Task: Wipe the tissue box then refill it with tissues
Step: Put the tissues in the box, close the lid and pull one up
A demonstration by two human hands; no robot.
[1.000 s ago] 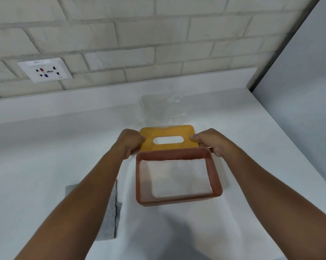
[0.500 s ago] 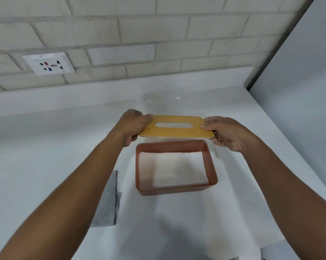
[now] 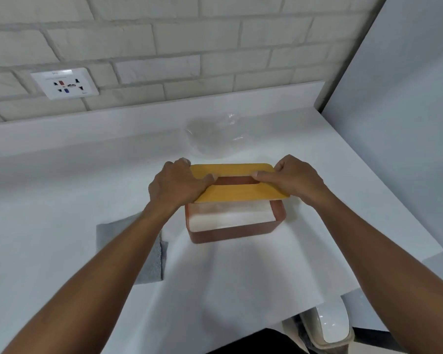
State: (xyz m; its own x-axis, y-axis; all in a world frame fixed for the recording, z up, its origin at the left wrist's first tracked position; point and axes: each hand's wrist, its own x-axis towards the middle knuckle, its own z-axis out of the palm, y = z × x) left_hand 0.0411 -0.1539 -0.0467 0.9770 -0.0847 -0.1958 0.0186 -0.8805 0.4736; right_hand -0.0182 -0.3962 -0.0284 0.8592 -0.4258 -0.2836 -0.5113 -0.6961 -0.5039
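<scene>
Looks like the closing step: with white tissues (image 3: pixel 228 215) lying in the box (image 3: pixel 230 235), probably only the lid (image 3: pixel 241 194) left to seat.

Gripping the lid by its short ends. Left hand (image 3: pixel 179 185) with fingers curled round the left end and thumb on top beside the slot. Right hand (image 3: pixel 292 182) the same on the right end, thumb tip at the slot's other side. Holding it tilted, far edge low over the box's far rim and near edge raised, leaving the near strip of tissues uncovered.

Find the box on a white sheet (image 3: pixel 253 272) mid-surface (image 3: pixel 62 200), nearer the right edge than the left and well off the back edge. Just left of it, a grey cloth (image 3: pixel 149 256). Behind it, toward the back edge, a crumpled clear wrapper (image 3: pixel 210 139).

To do it well:
- Keep the far edge as the hinge and lower the near edge evenly with both hands, never one end first.
- Square the lid's corners over the box's corners before pressing.
- Watch for tissue caught under the rim, and tuck it down if so.
- Slide the thumbs clear of the slot, then press flat along the ends.
- Go gently: probably a light box on a loose sheet, apt to skate toward the near edge under a sideways push.

Cannot tell whether a tissue needs drawing up through the slot, with only the box's brown wall visible through it.
</scene>
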